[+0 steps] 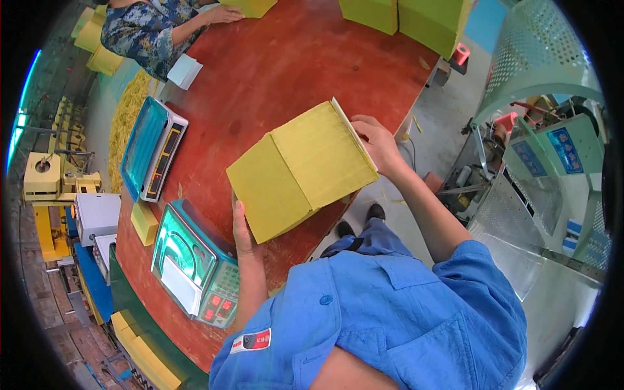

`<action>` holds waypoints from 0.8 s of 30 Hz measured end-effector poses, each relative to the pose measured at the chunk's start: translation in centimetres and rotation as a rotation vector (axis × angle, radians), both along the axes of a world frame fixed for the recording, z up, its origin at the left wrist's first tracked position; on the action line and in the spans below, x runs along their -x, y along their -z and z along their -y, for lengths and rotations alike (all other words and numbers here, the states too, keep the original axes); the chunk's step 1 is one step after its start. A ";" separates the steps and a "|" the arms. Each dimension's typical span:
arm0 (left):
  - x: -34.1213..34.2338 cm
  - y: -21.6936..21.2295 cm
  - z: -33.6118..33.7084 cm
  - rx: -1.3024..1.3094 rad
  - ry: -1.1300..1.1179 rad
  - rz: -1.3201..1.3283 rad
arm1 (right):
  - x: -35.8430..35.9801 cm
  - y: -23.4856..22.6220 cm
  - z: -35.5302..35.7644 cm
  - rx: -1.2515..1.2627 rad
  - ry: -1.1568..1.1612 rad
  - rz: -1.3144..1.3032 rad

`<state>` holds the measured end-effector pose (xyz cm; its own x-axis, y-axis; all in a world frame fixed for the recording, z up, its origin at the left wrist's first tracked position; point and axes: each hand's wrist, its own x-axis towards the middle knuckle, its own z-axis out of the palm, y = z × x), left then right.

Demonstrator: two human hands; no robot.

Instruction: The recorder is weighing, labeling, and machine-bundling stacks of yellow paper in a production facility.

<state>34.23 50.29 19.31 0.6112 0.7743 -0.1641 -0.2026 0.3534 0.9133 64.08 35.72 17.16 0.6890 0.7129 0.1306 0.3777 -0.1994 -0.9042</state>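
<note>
A yellow cardboard box (pixel 302 169) is held tilted over the near edge of the red-brown table (pixel 273 71), gripped from both ends. The left hand (pixel 242 227) presses flat against the box's near-left end, fingers straight and together, thumb hidden behind the cardboard. The right hand (pixel 378 144) clasps the box's far-right end where a pale flap edge shows, its fingers curled over that edge and closed on it. Just left of the box and below it stands a green weighing scale (pixel 195 263); a second scale with a blue pan (pixel 153 148) sits further left of the box. Well beyond the box, at the table's far side, stand more yellow boxes (pixel 416 19), and another person's hand (pixel 224 14) rests on one.
</note>
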 end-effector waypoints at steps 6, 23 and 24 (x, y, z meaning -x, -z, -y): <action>-0.4 -0.2 0.2 -0.023 -0.027 0.011 | -0.7 -2.5 0.2 -0.004 -0.156 -0.542; 0.1 -0.7 -1.6 -0.105 0.046 -0.101 | 0.7 -5.3 0.9 -0.109 -0.284 -0.663; -0.1 -2.2 -1.3 -0.061 0.056 -0.219 | 0.8 -5.6 0.9 -0.105 -0.278 -0.658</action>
<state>34.35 51.59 21.48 0.6081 0.7529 -0.2517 0.0211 0.3016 0.9532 63.28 34.83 22.75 0.4432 0.8799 -0.1712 -0.2276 -0.0742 -0.9709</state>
